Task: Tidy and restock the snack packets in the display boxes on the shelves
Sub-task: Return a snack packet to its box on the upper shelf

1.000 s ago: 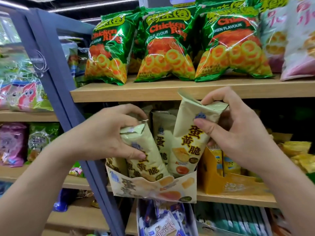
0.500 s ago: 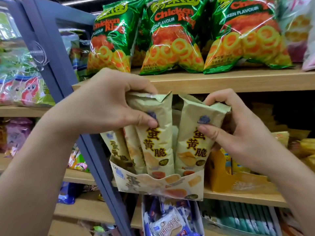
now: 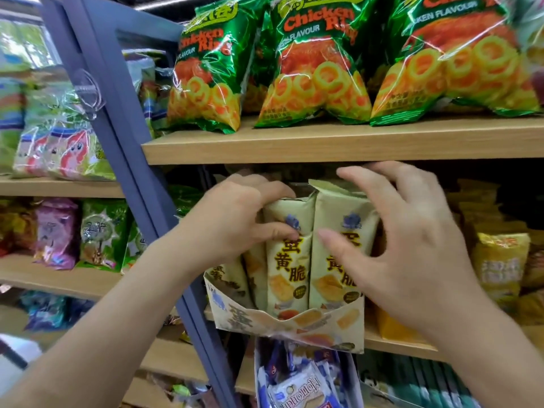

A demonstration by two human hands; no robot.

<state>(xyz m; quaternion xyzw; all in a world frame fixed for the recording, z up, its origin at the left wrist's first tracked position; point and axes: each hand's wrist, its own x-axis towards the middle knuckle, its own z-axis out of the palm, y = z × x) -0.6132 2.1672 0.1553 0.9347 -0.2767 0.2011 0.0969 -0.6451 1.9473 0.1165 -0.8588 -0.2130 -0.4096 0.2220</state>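
**Display box** (image 3: 288, 326): cream printed card, front wall cut low in a shallow V; stands at the front edge of the middle shelf (image 3: 397, 344), just right of the blue upright (image 3: 123, 142).

**Contents:** tall, slim cream packets in matte film with flat crimped tops; all stand upright, long axis vertical; the left packet (image 3: 287, 260) and right packet (image 3: 338, 207) form the front row, side by side and touching; more packets sit behind and to the left, partly hidden.

**Left hand** (image 3: 235, 228): grips the left packet near its top, thumb across the printed face, fingers curled over the crimp.

**Right hand** (image 3: 412, 254): fingers spread wide, holding nothing; thumb tip over the face of the right packet, fingers above its top edge; contact cannot be told.

**Governing relation:** the right packet lies just left of the right palm, and this hand is the nearer to it; judged, a grasp would close across the narrow width, at right angles to the vertical axis; the thin film would probably crease under a hard pinch.

**Adjacent stock:** glossy green ring-snack bags (image 3: 318, 69) on the upper shelf (image 3: 323, 142); yellow packets (image 3: 500, 260) to the right.
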